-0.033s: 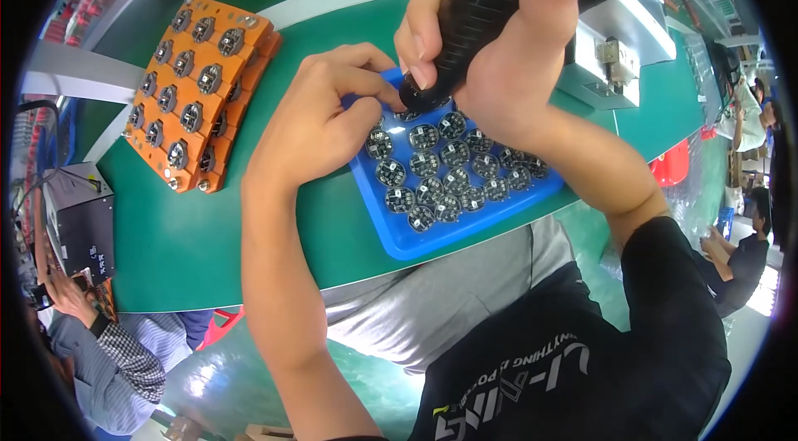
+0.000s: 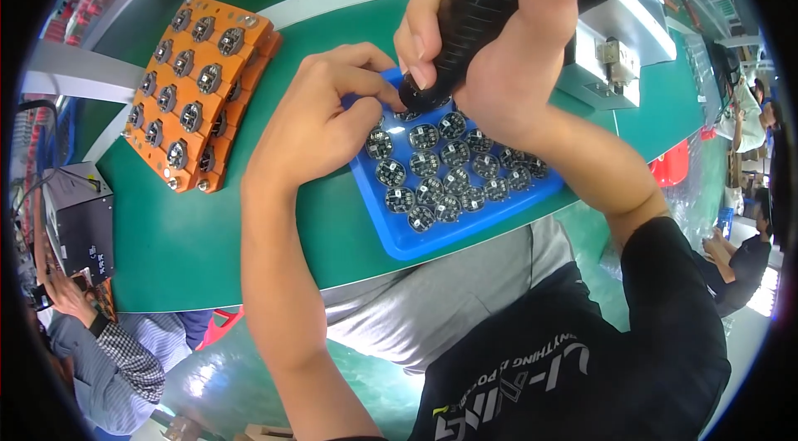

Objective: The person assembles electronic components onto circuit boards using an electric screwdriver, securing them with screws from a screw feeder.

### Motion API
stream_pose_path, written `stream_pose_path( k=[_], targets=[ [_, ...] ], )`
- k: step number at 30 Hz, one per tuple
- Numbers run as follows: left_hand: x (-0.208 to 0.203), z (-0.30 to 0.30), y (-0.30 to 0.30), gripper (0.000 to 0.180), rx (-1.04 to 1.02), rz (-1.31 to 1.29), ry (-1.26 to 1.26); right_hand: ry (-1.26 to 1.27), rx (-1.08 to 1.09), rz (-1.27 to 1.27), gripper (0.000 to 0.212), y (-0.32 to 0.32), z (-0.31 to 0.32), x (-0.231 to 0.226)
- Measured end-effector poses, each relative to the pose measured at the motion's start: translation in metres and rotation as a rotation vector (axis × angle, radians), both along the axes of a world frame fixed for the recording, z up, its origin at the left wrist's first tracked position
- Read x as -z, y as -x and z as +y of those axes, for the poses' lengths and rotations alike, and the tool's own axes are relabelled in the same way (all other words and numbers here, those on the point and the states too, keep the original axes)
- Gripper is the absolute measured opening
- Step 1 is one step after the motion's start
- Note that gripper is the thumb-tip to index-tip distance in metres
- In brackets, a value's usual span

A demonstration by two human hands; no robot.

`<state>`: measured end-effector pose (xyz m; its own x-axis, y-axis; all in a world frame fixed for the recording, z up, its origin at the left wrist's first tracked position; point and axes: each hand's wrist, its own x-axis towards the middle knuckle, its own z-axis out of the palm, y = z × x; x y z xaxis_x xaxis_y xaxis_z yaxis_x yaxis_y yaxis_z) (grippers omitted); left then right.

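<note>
My right hand is closed around a black ribbed electric screwdriver, tilted with its nose down at the far left part of a blue tray. Round dark circuit boards lie in rows in this tray. My left hand reaches over the tray's left edge, thumb and index finger bent together at a round circuit board under the screwdriver's nose. The fingertips and the nose partly cover that board. The screwdriver's very tip is hidden.
Stacked orange fixture plates holding round boards stand left on the green table. A black box is at the far left, near a co-worker's hand. Behind my right hand stands a white metal machine. Another person sits at right.
</note>
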<state>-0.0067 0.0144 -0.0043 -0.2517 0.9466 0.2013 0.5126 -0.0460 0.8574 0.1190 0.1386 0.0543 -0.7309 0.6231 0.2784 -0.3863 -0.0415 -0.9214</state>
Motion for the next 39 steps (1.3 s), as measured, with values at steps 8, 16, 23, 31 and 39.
stream_pose_path(
  k=[8, 16, 23, 31, 39],
  targets=[
    [-0.006, -0.001, -0.002, 0.024, -0.028, -0.007, 0.071, 0.068, -0.130, 0.102, 0.071, 0.000, 0.002, 0.010],
    [-0.001, -0.002, -0.004, 0.020, -0.005, -0.031, 0.022, -0.001, -0.319, 0.186, 0.037, 0.002, 0.006, 0.020],
    [-0.002, 0.000, -0.009, 0.018, -0.069, 0.017, 0.049, 0.222, -0.354, 0.256, 0.013, 0.009, 0.003, 0.015],
    [-0.005, 0.011, -0.016, 0.018, -0.154, 0.035, 0.072, 0.233, -0.302, 0.269, 0.019, 0.006, 0.012, 0.014],
    [0.005, -0.007, 0.002, 0.016, -0.061, -0.066, 0.004, -0.234, -0.488, 0.536, 0.101, -0.020, 0.072, -0.029]
  ],
)
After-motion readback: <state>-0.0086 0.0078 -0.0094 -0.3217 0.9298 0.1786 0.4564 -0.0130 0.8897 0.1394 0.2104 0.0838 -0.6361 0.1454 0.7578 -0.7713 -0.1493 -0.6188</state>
